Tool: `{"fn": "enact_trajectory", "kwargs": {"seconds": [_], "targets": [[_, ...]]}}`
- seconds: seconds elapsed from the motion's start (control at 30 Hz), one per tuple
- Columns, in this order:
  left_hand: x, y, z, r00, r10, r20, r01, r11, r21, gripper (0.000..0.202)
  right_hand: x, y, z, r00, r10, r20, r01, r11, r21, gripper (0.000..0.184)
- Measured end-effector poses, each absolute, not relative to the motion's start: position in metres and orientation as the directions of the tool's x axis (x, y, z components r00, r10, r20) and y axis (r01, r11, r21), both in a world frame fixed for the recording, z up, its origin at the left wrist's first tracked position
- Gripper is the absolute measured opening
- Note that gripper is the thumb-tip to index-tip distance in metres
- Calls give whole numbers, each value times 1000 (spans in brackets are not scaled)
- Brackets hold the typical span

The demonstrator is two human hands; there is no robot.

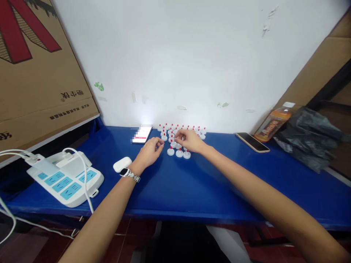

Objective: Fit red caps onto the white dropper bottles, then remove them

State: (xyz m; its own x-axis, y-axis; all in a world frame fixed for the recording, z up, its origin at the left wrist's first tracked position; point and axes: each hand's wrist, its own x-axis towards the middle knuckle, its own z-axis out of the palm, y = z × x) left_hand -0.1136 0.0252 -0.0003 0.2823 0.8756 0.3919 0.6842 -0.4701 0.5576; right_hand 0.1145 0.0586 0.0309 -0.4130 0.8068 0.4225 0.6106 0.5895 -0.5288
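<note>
Several small white nozzle caps with red tips [179,153] stand upright in a cluster on the blue table, near the wall. My right hand [189,140] reaches over the cluster from the right, its thumb and fingers pinched together among the caps. Whatever is between those fingertips is too small to make out. To the left of the caps, my left hand [151,151] is just above the table, fingers curled and thumb against them. Its fingertips point toward the caps, and their contents cannot be made out. A watch [129,174] is on the left wrist.
A lit phone [142,134] lies behind my left hand, with a white earphone case [122,164] nearer. A power strip [70,184] with plugged chargers and cables sits left. On the right are another phone [252,142], a tilted drink bottle [274,122] and a dark plastic bag [311,137].
</note>
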Motion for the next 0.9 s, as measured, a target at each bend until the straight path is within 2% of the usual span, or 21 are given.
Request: {"fn": "enact_trajectory", "kwargs": {"seconds": [0.13,0.27,0.43,0.57,0.7,0.9], "targets": [[-107,21,-1,308,865,396,681,-491,544,24,143,48,25,-307,818,486,592,564,-576,11],[-100,21,2,300,861,410,671,-496,551,27,179,48,15,-69,845,531,623,452,-638,14],[-85,41,15,249,891,380,680,-441,586,36,217,55,1,100,875,474,629,314,-711,18],[-72,60,21,289,911,295,700,-411,584,29,227,56,-8,151,890,431,615,257,-745,20],[-69,66,22,304,900,312,686,-434,584,24,224,56,-14,137,905,403,583,255,-771,20],[-66,69,25,329,895,301,757,-440,482,15,210,53,-18,76,922,380,567,273,-777,16]]}}
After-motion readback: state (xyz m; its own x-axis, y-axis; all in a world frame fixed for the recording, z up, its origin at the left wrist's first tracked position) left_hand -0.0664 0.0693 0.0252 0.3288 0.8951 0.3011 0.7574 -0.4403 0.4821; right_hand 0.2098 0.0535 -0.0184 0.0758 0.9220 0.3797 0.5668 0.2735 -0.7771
